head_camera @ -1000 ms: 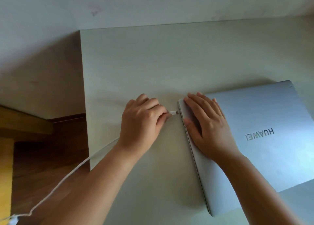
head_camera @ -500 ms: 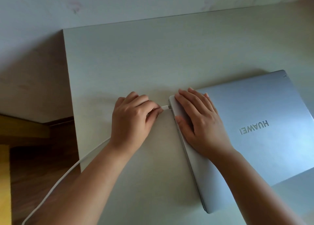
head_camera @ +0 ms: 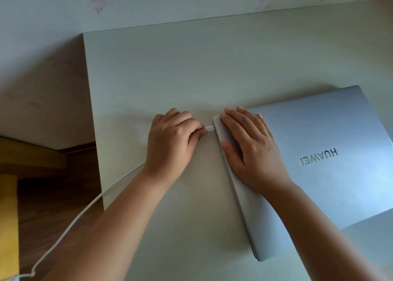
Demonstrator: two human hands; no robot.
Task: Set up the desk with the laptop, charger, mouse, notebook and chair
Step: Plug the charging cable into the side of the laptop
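Observation:
A closed silver laptop (head_camera: 314, 174) lies at an angle on the right of the pale desk (head_camera: 161, 72). My right hand (head_camera: 251, 149) rests flat on its lid at the far left corner, fingers spread. My left hand (head_camera: 172, 144) pinches the white plug (head_camera: 209, 128) of the charger, whose tip meets the laptop's left edge. The white charger cable (head_camera: 80, 217) runs from under my left wrist, off the desk's left edge and down to the floor at the lower left. Mouse, notebook and chair are not in view.
The desk stands against a pale wall (head_camera: 148, 2). Left of the desk is dark wooden floor (head_camera: 57, 195) with a yellow piece of furniture (head_camera: 8, 217) at the frame's left edge.
My left hand has brought the plug right up to the laptop's left edge, closing the small gap seen a second ago. The right hand stays flat on the lid.

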